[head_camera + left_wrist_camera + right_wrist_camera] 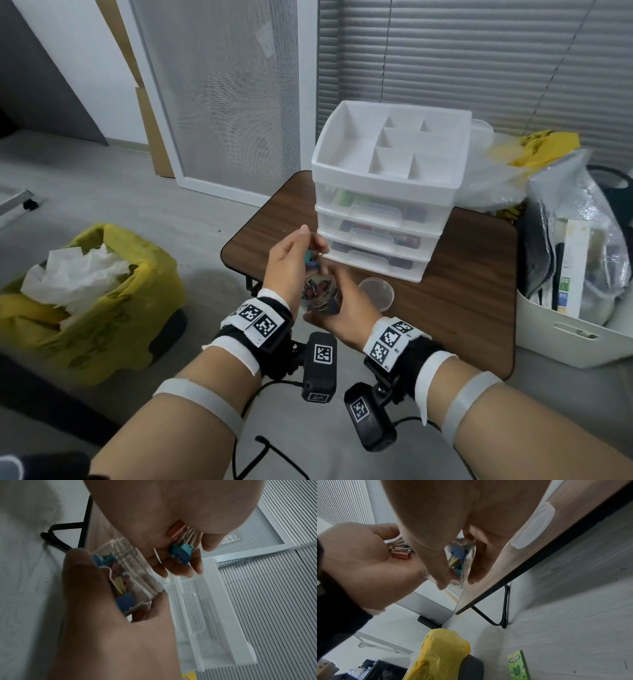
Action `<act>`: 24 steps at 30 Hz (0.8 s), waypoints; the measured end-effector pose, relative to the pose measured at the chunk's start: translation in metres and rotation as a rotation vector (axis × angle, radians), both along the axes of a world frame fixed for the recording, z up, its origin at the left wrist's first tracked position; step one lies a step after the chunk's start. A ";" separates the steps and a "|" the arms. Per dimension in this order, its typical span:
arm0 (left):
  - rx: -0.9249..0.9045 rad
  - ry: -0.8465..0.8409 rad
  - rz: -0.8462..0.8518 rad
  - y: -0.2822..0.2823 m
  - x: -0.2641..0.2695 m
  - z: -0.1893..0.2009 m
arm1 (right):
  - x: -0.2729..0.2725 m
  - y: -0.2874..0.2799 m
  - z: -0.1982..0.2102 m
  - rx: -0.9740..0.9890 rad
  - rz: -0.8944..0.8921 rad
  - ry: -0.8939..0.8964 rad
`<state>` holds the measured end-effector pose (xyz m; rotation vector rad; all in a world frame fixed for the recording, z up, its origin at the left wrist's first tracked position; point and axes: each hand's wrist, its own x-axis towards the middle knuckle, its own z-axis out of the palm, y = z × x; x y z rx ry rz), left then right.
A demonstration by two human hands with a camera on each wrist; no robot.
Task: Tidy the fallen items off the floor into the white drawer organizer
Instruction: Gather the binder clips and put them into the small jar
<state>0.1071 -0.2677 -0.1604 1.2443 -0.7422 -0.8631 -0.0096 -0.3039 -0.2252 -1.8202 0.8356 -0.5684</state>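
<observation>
Meanwhile, right hand [342, 305] grips the clip jar [320, 294], left hand [291, 263] cups binder clips [180, 551] beside the table's [479, 274] edge.

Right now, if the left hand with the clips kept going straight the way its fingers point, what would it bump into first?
Probably the white drawer organizer on the table. The left hand, holding binder clips, points forward toward its drawer fronts, above the clear jar in the right hand. Depth is hard to judge.

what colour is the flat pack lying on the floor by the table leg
Green, best seen in the right wrist view: the flat green Doublemint gum pack.
</observation>
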 end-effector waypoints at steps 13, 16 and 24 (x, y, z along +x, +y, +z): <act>0.254 0.106 -0.054 0.011 0.013 -0.019 | 0.008 -0.007 -0.003 0.054 -0.027 -0.135; 0.416 0.377 -0.281 0.022 0.016 -0.035 | 0.005 -0.010 0.002 -0.088 0.006 -0.039; 0.385 0.522 -0.079 0.022 0.022 -0.059 | -0.050 -0.062 0.002 -0.515 0.058 0.858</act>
